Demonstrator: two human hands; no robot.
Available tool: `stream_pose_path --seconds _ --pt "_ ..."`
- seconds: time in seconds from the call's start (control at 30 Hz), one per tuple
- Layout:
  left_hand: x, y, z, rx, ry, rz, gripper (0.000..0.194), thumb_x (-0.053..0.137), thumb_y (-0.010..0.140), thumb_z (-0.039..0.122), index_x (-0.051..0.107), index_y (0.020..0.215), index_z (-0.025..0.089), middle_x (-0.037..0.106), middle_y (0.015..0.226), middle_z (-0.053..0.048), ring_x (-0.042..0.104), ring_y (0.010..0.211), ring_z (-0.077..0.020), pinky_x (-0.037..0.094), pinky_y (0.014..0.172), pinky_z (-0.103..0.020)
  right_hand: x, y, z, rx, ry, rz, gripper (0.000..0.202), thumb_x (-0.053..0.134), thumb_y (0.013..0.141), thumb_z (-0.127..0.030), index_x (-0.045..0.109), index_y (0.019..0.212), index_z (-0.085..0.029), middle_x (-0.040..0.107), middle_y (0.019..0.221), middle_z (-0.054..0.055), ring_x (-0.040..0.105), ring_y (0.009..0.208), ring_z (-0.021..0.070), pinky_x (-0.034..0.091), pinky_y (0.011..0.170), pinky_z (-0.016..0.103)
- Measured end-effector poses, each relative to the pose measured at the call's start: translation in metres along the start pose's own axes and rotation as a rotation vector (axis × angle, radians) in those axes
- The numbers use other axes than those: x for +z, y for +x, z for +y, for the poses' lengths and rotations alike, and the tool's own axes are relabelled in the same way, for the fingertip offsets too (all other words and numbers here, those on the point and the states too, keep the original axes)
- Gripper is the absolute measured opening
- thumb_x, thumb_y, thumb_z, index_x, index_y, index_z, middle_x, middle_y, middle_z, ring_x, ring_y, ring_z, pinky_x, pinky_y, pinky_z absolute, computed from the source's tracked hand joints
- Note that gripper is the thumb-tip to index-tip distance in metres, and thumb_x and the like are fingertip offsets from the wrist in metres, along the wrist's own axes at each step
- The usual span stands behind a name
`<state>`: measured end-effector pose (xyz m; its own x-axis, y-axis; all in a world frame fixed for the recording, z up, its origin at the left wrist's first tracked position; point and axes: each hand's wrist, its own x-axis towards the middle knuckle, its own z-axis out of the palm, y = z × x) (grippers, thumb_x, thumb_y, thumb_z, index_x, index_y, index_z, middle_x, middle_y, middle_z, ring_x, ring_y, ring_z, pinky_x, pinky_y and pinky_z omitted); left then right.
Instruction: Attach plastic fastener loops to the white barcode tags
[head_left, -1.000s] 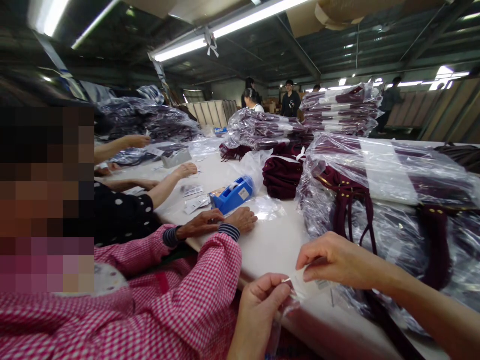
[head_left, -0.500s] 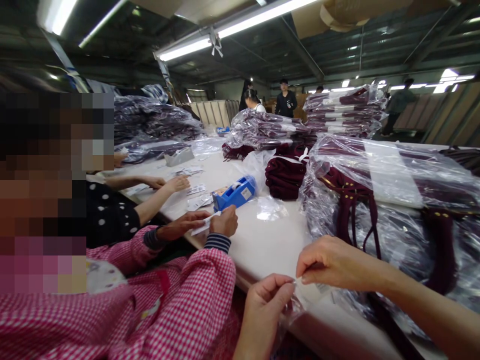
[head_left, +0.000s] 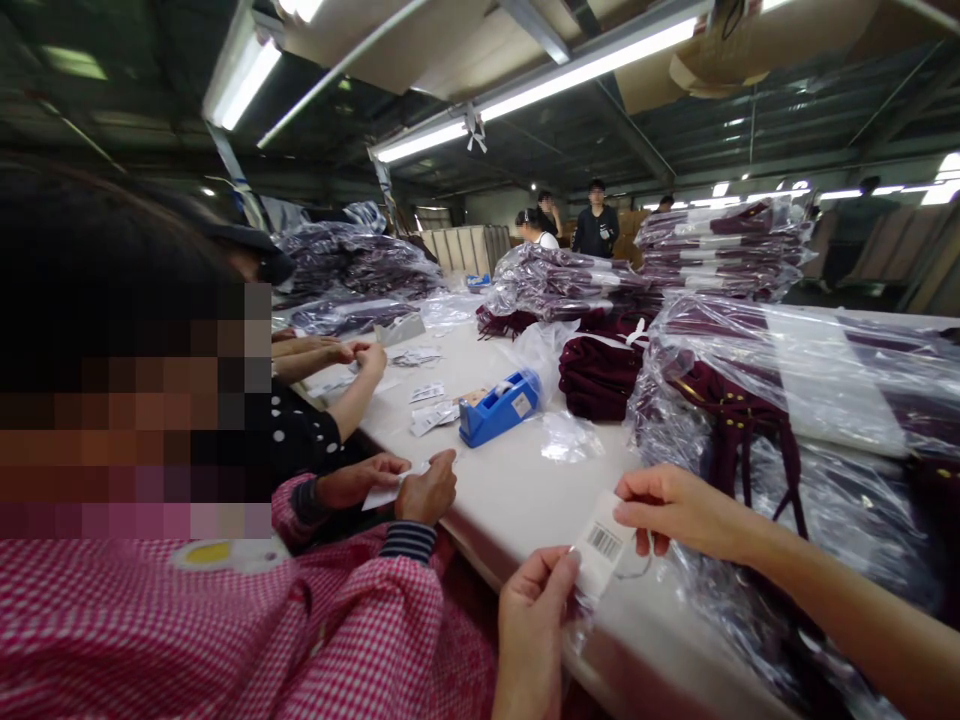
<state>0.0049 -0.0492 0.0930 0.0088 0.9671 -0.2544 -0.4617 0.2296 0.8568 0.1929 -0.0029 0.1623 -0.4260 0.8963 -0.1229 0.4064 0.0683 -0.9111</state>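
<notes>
A small white barcode tag (head_left: 600,545) sits between my two hands at the near edge of the white table (head_left: 525,490). My left hand (head_left: 532,620) pinches its lower left corner, with a bit of clear plastic hanging under the fingers. My right hand (head_left: 675,512) pinches the tag's upper right edge. Just right of my hands lies a pile of dark maroon garments in clear bags (head_left: 795,420).
A person in a pink checked sleeve (head_left: 360,620) sits close on my left, holding a white tag. A blue tape dispenser (head_left: 499,408), loose tags (head_left: 431,415) and more bagged stacks (head_left: 562,285) lie on the table. Other people work further left and stand at the back.
The barcode tag now shows flat between my fingers; before I held only clear plastic pinched. The view shifted right and down. The person on my left lifted a tag off the table.
</notes>
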Motion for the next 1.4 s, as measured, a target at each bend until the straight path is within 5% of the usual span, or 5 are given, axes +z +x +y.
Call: stream_pose_path --seconds 0.27,0.63,0.93,1.2,1.4 --pt "-0.012 0.012 0.010 0.108 0.241 0.047 0.021 0.079 0.059 0.034 0.076 0.068 0.016 0.066 0.059 0.001 0.049 0.055 -0.0116 0.034 0.052 -0.020 0.019 0.021 -0.010 -0.093 -0.304 0.074 0.023 0.055 0.081 -0.029 0.062 0.063 -0.017 0.057 0.045 -0.003 0.051 0.040 0.0088 0.031 0.040 0.017" --pt "-0.027 0.010 0.014 -0.032 0.016 -0.117 0.020 0.075 0.067 0.026 0.069 0.081 0.014 0.066 0.068 -0.001 0.055 0.058 -0.0107 0.040 0.055 -0.020 0.021 0.046 0.010 -0.042 -0.116 0.004 0.016 0.055 0.080 -0.028 0.063 0.074 -0.016 0.056 0.047 -0.004 0.055 0.043 0.0096 0.037 0.042 0.016" --pt "-0.031 0.030 -0.004 -0.034 0.040 -0.110 0.023 0.079 0.062 0.026 0.064 0.072 0.013 0.063 0.058 0.001 0.051 0.048 -0.0071 0.035 0.047 -0.016 0.026 0.046 0.009 -0.067 -0.133 -0.032 0.013 0.056 0.079 -0.026 0.061 0.073 -0.016 0.056 0.049 -0.004 0.054 0.043 0.0089 0.037 0.042 0.016" --pt "-0.023 0.019 0.004 -0.153 -0.164 -0.078 0.019 0.074 0.064 0.024 0.067 0.079 0.013 0.067 0.066 -0.003 0.058 0.058 -0.0133 0.046 0.055 -0.023 0.014 0.045 0.014 -0.087 -0.118 0.026 0.014 0.055 0.080 -0.027 0.062 0.073 -0.017 0.056 0.053 -0.004 0.054 0.045 0.0087 0.035 0.043 0.017" --pt "-0.025 0.025 -0.002 -0.088 -0.042 -0.066 0.013 0.073 0.065 0.021 0.062 0.066 0.015 0.059 0.056 0.002 0.049 0.049 -0.0083 0.038 0.050 -0.019 0.017 0.037 0.013 -0.073 -0.137 0.019 0.011 0.056 0.080 -0.027 0.061 0.075 -0.019 0.057 0.051 -0.004 0.058 0.047 0.0107 0.040 0.044 0.017"
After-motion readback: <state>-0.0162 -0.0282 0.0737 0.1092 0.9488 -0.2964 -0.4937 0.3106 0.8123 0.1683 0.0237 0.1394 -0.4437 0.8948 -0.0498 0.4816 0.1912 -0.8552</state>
